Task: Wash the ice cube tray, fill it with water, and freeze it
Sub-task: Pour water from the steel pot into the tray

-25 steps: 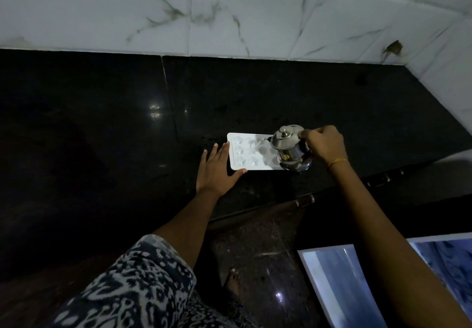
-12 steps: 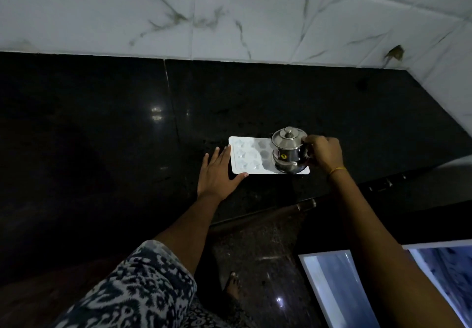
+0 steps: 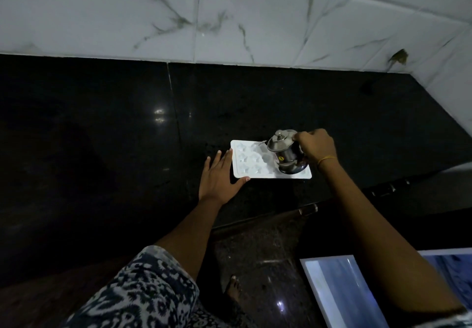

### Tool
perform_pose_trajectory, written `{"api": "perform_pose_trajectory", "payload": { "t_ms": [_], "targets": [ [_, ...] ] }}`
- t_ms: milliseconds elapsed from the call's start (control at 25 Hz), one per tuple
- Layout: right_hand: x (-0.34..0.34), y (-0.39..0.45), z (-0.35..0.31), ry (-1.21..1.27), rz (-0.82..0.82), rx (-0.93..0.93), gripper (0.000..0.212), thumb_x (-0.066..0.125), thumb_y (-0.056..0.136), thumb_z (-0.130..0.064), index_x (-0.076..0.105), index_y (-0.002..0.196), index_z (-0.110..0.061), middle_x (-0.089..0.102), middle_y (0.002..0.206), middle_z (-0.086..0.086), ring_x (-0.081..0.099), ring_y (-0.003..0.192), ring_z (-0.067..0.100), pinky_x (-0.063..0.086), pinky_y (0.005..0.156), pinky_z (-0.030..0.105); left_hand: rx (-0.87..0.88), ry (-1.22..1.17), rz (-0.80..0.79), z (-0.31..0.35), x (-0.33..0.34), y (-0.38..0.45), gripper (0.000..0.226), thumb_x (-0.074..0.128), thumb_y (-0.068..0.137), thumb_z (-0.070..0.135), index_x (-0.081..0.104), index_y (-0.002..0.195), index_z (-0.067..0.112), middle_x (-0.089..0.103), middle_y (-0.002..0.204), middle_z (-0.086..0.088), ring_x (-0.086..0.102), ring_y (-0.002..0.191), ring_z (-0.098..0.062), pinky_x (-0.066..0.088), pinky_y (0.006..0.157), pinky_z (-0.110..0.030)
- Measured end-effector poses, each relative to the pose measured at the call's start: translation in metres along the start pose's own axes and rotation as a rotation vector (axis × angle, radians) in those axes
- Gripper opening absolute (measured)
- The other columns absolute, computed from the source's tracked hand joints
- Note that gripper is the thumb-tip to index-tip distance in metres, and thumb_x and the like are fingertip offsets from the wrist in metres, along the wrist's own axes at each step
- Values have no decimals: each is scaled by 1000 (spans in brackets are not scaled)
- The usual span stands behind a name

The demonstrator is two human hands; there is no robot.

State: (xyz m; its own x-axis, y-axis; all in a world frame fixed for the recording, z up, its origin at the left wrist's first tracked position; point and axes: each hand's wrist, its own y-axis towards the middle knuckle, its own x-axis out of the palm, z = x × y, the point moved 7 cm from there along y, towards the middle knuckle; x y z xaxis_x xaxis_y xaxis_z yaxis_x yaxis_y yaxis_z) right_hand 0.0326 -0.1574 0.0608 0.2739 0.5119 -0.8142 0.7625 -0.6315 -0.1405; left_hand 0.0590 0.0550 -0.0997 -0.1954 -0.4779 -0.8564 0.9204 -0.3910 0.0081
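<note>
A white ice cube tray (image 3: 249, 161) with star-shaped cells lies flat on the black granite counter (image 3: 102, 136). My left hand (image 3: 219, 177) lies flat on the counter with straight fingers, touching the tray's left edge and near corner. My right hand (image 3: 315, 146) grips the handle of a small lidded steel kettle (image 3: 286, 152), held tilted to the left over the tray's right half. A thin stream runs from its spout into a far cell. The kettle hides the tray's right cells.
A white marble-tiled wall (image 3: 229, 16) backs the counter and turns the corner at right. Below the counter edge is a dark speckled floor (image 3: 268, 263) with my bare foot (image 3: 233, 289). A white-framed open door or lid (image 3: 339, 292) shows at lower right.
The kettle has moved from the tray's near right side towards its far edge and tipped to the left. My left hand has stayed against the tray's left edge.
</note>
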Motion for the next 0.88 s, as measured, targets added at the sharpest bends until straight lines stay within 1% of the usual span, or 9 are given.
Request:
{"api": "perform_pose_trajectory", "payload": {
  "t_ms": [80, 200, 320, 480, 680, 760, 840, 880],
  "targets": [
    [0, 1, 0, -19, -6, -16, 31, 56, 78, -30, 57, 54, -10, 53, 57, 7, 50, 61, 26, 37, 60, 32, -2, 0, -4, -1, 1, 0, 93, 37, 83, 73, 10, 153, 18, 25, 158, 2, 8, 149, -14, 2, 122, -39],
    [-4, 1, -3, -30, 0, -34, 31, 56, 78, -30, 56, 54, -11, 51, 57, 7, 48, 58, 25, 36, 57, 31, 1, 2, -1, -1, 1, 0, 92, 38, 83, 73, 11, 153, 18, 25, 158, 2, 9, 149, -15, 2, 122, -39],
    [-10, 1, -5, -25, 8, -45, 30, 57, 79, -30, 54, 54, -13, 51, 58, 6, 47, 58, 23, 36, 58, 30, 0, -9, 1, -1, 0, -1, 92, 39, 83, 72, 12, 152, 18, 25, 158, 2, 9, 149, -15, 3, 122, -39],
    [-15, 2, -6, -7, 13, -48, 31, 56, 80, -28, 51, 53, -15, 48, 55, 3, 44, 56, 20, 35, 58, 30, -3, -7, -7, 0, -1, -1, 91, 39, 84, 71, 11, 152, 18, 23, 158, 2, 8, 149, -15, 2, 122, -39],
    [-9, 3, 4, 120, 16, 25, 29, 56, 77, -30, 53, 54, -13, 53, 60, 4, 52, 65, 24, 43, 65, 35, -8, 0, -3, 0, -1, 0, 92, 38, 83, 72, 11, 152, 18, 24, 158, 1, 8, 149, -14, 2, 122, -39],
    [-3, -1, 10, 176, 5, 63, 28, 57, 75, -31, 53, 53, -13, 53, 59, 4, 53, 66, 25, 45, 65, 38, -9, -4, -4, 0, 0, 0, 92, 39, 83, 72, 11, 152, 18, 25, 158, 2, 8, 149, -14, 2, 122, -39],
    [1, -5, 17, 253, -1, 128, 26, 58, 68, -33, 56, 52, -13, 55, 59, 5, 55, 67, 26, 50, 66, 43, -8, -1, -4, -1, 0, 0, 92, 38, 83, 73, 11, 152, 18, 25, 158, 2, 8, 149, -14, 3, 122, -39],
    [2, -7, 20, 320, -3, 157, 25, 59, 67, -32, 57, 52, -13, 55, 58, 6, 55, 65, 26, 50, 63, 44, -7, 4, -4, -1, 0, -1, 92, 38, 83, 73, 11, 152, 18, 25, 158, 2, 8, 149, -14, 3, 122, -39]
  ]
}}
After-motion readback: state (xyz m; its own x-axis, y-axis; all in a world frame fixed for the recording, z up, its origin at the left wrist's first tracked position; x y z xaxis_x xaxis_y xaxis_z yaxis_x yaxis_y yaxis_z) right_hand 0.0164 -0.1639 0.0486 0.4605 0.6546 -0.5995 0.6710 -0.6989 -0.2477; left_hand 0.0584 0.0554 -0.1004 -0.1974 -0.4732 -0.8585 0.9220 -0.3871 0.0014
